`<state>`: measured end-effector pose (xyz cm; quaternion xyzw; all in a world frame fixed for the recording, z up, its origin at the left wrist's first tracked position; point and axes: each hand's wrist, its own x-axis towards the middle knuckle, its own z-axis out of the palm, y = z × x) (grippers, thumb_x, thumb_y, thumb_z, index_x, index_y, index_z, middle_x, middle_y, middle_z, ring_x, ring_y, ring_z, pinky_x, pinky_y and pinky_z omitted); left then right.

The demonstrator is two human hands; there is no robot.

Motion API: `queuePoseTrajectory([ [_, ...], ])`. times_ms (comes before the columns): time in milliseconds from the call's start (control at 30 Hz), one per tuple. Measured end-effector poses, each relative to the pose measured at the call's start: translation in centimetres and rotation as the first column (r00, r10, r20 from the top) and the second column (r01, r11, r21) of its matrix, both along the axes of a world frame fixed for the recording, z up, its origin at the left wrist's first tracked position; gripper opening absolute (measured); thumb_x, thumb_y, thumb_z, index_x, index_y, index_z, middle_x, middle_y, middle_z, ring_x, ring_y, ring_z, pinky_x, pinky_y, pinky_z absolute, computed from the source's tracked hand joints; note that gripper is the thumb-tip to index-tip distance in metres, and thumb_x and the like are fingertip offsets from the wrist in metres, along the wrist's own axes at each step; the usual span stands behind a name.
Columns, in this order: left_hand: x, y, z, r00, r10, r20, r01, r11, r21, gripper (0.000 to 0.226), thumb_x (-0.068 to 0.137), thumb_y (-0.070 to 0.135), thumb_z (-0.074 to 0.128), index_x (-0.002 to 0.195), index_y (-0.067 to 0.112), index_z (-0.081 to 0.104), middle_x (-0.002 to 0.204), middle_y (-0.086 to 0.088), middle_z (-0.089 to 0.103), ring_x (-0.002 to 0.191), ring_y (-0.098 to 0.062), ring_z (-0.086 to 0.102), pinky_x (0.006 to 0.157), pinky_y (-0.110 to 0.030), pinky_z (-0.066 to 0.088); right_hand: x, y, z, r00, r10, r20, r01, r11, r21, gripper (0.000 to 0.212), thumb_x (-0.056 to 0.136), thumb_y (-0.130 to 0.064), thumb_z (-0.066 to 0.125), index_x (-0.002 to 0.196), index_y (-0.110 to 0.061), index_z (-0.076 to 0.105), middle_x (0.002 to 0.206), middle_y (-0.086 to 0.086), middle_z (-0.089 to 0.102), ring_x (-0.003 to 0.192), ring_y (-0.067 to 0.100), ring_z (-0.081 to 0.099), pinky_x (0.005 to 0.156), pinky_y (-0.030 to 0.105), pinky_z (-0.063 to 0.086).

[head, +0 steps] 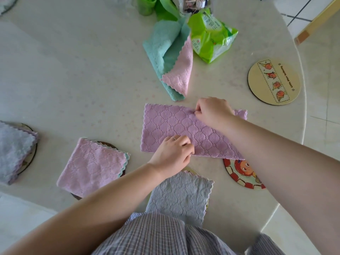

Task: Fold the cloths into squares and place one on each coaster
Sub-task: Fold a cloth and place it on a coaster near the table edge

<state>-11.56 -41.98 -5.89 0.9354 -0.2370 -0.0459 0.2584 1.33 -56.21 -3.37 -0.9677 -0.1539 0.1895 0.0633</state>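
Note:
A purple quilted cloth [165, 126] lies folded into a long rectangle in the middle of the table. My left hand [173, 153] pinches its near edge; my right hand [213, 111] pinches its far edge. Its near right corner overlaps a coaster with a cartoon face [241, 175]. A bare coaster with a fruit strip [274, 81] lies at the right. A folded pink cloth [92, 166] covers a dark coaster [108, 144]. A folded grey cloth [180, 196] sits on a coaster by my body. At the left edge another grey cloth [12, 150] rests on a coaster [32, 153].
A loose teal and pink cloth [169, 61] lies crumpled beyond the purple one. A green plastic packet [209, 35] and green bags [156, 6] sit at the far side. The round table's rim [305, 107] curves down the right; a wooden chair leg [316, 21] stands beyond.

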Motion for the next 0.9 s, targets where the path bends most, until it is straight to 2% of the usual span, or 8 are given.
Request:
queuePoseTrajectory([
  [267,-0.4,0.7,1.9,0.993,0.121,-0.001,-0.121,0.992,-0.026,0.01,0.084,0.014,0.062,0.086,0.022,0.067,0.082,0.007,0.056,0.072,-0.014,0.058,0.068,-0.031,0.047,-1.6,-3.4,2.5,0.976,-0.196,-0.096,0.215,0.937,0.276,0.007,0.09,-0.027,0.045,0.093,-0.02,0.046,0.08,0.0,0.056,0.075,0.025,0.054,0.058,0.031,0.038],
  [400,-1.3,0.6,3.9,0.93,0.289,-0.228,-0.342,0.907,-0.244,0.016,0.087,0.012,0.059,0.085,0.027,0.062,0.082,0.013,0.052,0.064,0.001,0.049,0.061,-0.015,0.039,-3.4,-5.8,4.5,0.958,-0.281,-0.054,0.279,0.88,0.384,0.009,0.093,-0.026,0.047,0.095,-0.017,0.047,0.076,0.0,0.053,0.065,0.02,0.049,0.05,0.026,0.029],
  [467,-1.5,-0.2,5.0,0.838,0.336,-0.43,-0.501,0.787,-0.361,0.023,0.09,0.006,0.053,0.082,0.027,0.057,0.08,0.009,0.053,0.068,0.001,0.049,0.068,-0.015,0.041,-4.8,-7.0,5.1,0.942,-0.328,-0.075,0.325,0.825,0.462,0.008,0.094,-0.026,0.047,0.093,-0.018,0.046,0.074,-0.001,0.052,0.062,0.014,0.047,0.05,0.026,0.029],
  [567,-2.0,-2.3,7.0,0.519,0.201,-0.83,-0.825,0.371,-0.426,0.019,0.096,0.003,0.042,0.087,0.015,0.054,0.083,-0.003,0.055,0.077,-0.012,0.055,0.076,-0.032,0.053,-7.6,-8.5,5.7,0.902,-0.406,-0.145,0.417,0.735,0.535,0.012,0.096,-0.028,0.046,0.099,-0.017,0.047,0.086,-0.005,0.054,0.073,0.01,0.051,0.059,0.027,0.037],
  [667,-3.3,-4.2,7.9,0.382,0.006,-0.924,-0.913,0.154,-0.377,0.016,0.097,0.007,0.04,0.089,0.014,0.051,0.078,-0.007,0.056,0.065,-0.019,0.052,0.063,-0.034,0.046,-11.1,-9.9,5.1,0.829,-0.508,-0.233,0.545,0.644,0.536,0.02,0.095,-0.033,0.044,0.107,-0.018,0.051,0.101,-0.005,0.056,0.093,0.016,0.055,0.08,0.035,0.044],
  [733,-4.5,-5.2,7.7,0.365,-0.05,-0.93,-0.915,0.167,-0.368,0.013,0.097,0.015,0.043,0.102,0.019,0.055,0.082,-0.005,0.059,0.068,-0.02,0.052,0.065,-0.034,0.041,-13.6,-10.6,4.7,0.765,-0.587,-0.265,0.62,0.561,0.548,0.013,0.094,-0.032,0.046,0.091,-0.023,0.055,0.091,-0.004,0.059,0.091,0.021,0.058,0.08,0.038,0.043],
  [800,-5.8,-6.0,7.0,0.385,-0.046,-0.922,-0.879,0.285,-0.381,0.027,0.096,0.016,0.047,0.118,0.028,0.054,0.094,-0.004,0.06,0.078,-0.02,0.054,0.069,-0.035,0.04,-16.0,-11.1,4.5,0.705,-0.634,-0.318,0.672,0.455,0.584,0.019,0.092,-0.029,0.049,0.076,-0.022,0.056,0.076,-0.003,0.061,0.083,0.025,0.06,0.077,0.039,0.046],
  [900,-7.3,-7.0,6.0,0.467,0.05,-0.883,-0.751,0.549,-0.366,0.043,0.094,0.015,0.051,0.132,0.034,0.045,0.117,0.003,0.055,0.099,-0.016,0.058,0.079,-0.033,0.05,-19.0,-11.9,4.8,0.632,-0.629,-0.453,0.743,0.325,0.585,0.011,0.093,-0.024,0.051,0.102,-0.021,0.056,0.08,-0.003,0.062,0.079,0.024,0.059,0.078,0.038,0.049],
])
